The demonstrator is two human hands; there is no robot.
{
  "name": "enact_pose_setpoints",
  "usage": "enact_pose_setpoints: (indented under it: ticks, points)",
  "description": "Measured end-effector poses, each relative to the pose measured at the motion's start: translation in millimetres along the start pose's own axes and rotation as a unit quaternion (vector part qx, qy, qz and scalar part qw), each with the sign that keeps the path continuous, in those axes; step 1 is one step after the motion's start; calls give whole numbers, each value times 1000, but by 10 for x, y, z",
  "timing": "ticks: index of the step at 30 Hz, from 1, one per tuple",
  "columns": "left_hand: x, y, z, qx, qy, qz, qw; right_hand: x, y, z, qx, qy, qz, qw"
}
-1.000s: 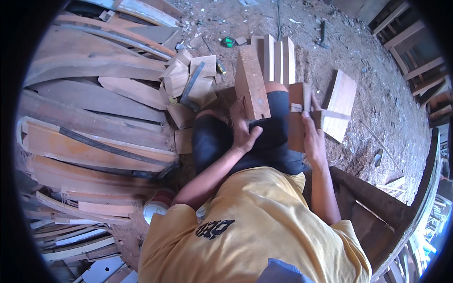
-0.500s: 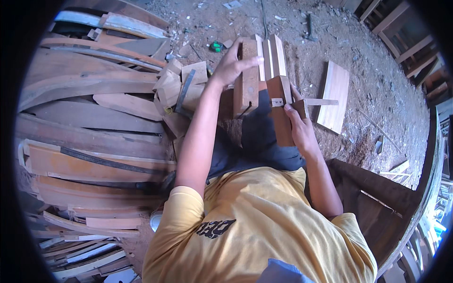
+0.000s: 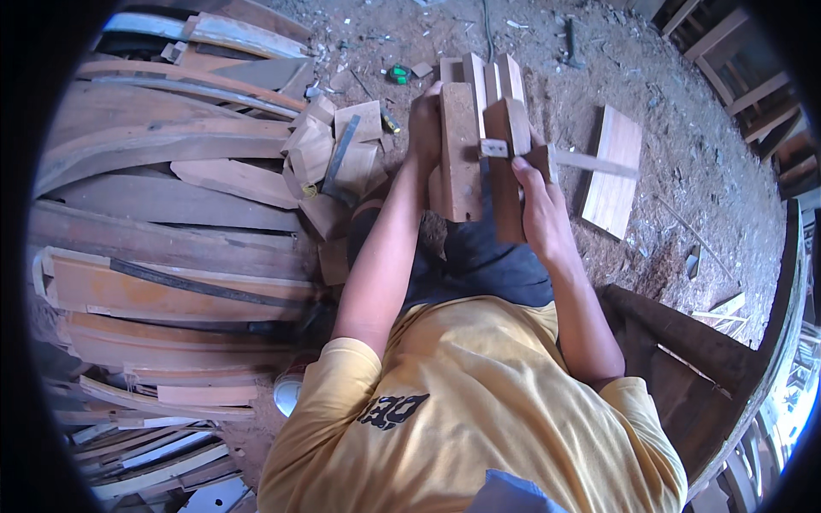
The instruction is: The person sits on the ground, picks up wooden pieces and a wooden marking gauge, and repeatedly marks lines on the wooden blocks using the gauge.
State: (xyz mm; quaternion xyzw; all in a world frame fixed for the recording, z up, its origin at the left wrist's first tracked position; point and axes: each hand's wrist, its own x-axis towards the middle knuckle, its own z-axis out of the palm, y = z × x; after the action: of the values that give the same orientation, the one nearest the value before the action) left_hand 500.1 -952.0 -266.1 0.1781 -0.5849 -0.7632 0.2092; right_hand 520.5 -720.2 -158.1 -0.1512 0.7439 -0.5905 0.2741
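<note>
My left hand point(image 3: 423, 128) is closed round the left side of a thick brown wooden block point(image 3: 460, 158), with most of its fingers hidden behind it. My right hand point(image 3: 540, 197) grips a darker wooden block point(image 3: 508, 184) close beside it, thumb on the near face. A small pale metal plate point(image 3: 493, 149) sits on that block's left edge, facing the first block. From a short wooden piece by my right fingers, a thin flat bar point(image 3: 599, 162) sticks out to the right. Just beyond both blocks stand several pale wood strips point(image 3: 513, 79); what supports them is hidden.
Curved planks point(image 3: 171, 154) are stacked along the left. Wood offcuts point(image 3: 357, 120), a dark metal strip point(image 3: 342, 154) and a green tape measure point(image 3: 398, 74) lie ahead-left. A flat board point(image 3: 613, 171) lies right on the dusty ground, beyond a large wooden frame point(image 3: 684, 333). A hammer-like tool point(image 3: 571, 43) lies farther off.
The right-hand block with its bar has moved away from me and slightly left, closer to the left block. The left block is now more upright, and my left thumb no longer lies across its face.
</note>
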Motion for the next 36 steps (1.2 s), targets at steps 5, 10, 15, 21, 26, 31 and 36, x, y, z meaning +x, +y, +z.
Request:
enact_pose_setpoints:
  ticks: [5,10,15,21,26,31,36]
  points:
    - [-180,83,45,-70,47,22,996,312,-51,203,-17,-18,-189,982]
    - [-282,158,124,-10,111,64,992,481,-168,291,-129,-6,-163,978]
    - [-386,325,144,91,107,51,989,706,-140,315,-170,9,-174,970]
    - [-114,-170,-81,115,135,105,979,651,-282,293,-260,-12,-235,937]
    - [29,-253,-144,-13,149,148,978,351,-81,136,-283,-60,-353,890]
    - [18,-334,-314,56,177,167,968,-313,25,174,-181,-62,-159,969]
    - [-78,-204,-134,-13,154,109,982,-79,-9,171,-159,-47,-145,975]
